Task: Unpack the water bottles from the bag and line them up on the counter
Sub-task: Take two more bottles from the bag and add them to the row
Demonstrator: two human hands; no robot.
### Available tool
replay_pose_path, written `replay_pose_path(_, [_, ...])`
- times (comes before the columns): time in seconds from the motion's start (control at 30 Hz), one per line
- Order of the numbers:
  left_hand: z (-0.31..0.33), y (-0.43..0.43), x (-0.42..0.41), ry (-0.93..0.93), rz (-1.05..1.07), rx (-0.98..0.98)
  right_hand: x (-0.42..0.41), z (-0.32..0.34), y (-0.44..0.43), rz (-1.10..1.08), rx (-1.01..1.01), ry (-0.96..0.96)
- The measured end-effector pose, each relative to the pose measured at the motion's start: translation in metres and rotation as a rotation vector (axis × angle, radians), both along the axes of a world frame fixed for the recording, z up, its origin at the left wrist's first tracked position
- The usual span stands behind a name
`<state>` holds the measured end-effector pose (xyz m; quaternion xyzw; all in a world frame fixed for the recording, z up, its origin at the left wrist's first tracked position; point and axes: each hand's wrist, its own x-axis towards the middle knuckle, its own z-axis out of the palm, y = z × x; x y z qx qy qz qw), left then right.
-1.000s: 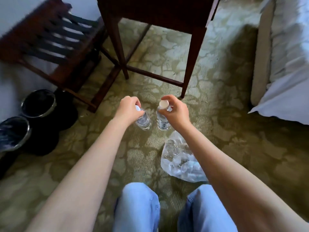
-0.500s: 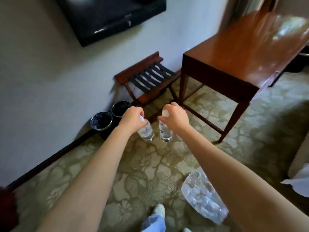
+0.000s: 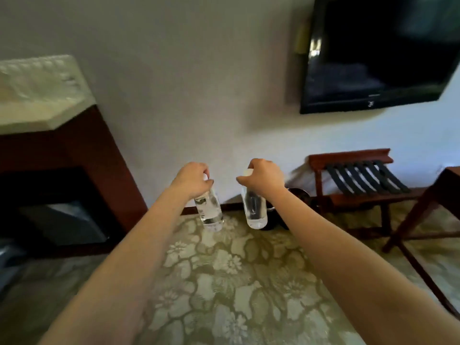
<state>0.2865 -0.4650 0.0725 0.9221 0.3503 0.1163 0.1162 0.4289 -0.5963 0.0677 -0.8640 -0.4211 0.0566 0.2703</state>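
Observation:
My left hand [image 3: 193,179] grips the white cap end of a clear water bottle [image 3: 211,210], which hangs tilted a little in the air. Beside it, my right hand [image 3: 263,178] holds a second clear water bottle [image 3: 254,207] by its cap, hanging nearly straight down. Both bottles are well above the patterned carpet, in front of the wall. The plastic bag is out of view. A counter with a pale stone top [image 3: 42,95] on a dark wooden cabinet stands at the left, higher than the bottles.
A black television [image 3: 380,51] hangs on the wall at upper right. Below it stands a wooden luggage rack [image 3: 358,175] with dark straps. A wooden table's leg [image 3: 418,212] comes in at the right edge. A dark bin [image 3: 298,195] sits behind my right wrist.
The view has swung up and to the left: the bag and my legs have dropped out of sight, the counter has come in. Both hands have kept their bottles and carried them higher.

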Motion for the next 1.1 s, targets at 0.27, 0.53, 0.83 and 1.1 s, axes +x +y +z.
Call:
replay_pose_path(0.27, [0.056, 0.122, -0.187, -0.257, 0.222, 0.089, -0.146, 0.053, 0.162, 0.128, 0.244, -0.013])
replay_pose_path(0.53, [0.092, 0.259, -0.345, -0.467, 0.504, 0.224, -0.293, 0.09, 0.335, 0.387, 0.553, 0.094])
replay_pose_path(0.83, [0.116, 0.435, -0.426, -0.479, 0.624, 0.341, -0.379, 0.108, 0.547, 0.62, 0.783, 0.288])
replay_pose_path(1.1, [0.169, 0.594, -0.479, -0.521, 0.684, 0.422, -0.433, 0.152, 0.731, 0.633, 0.794, 0.294])
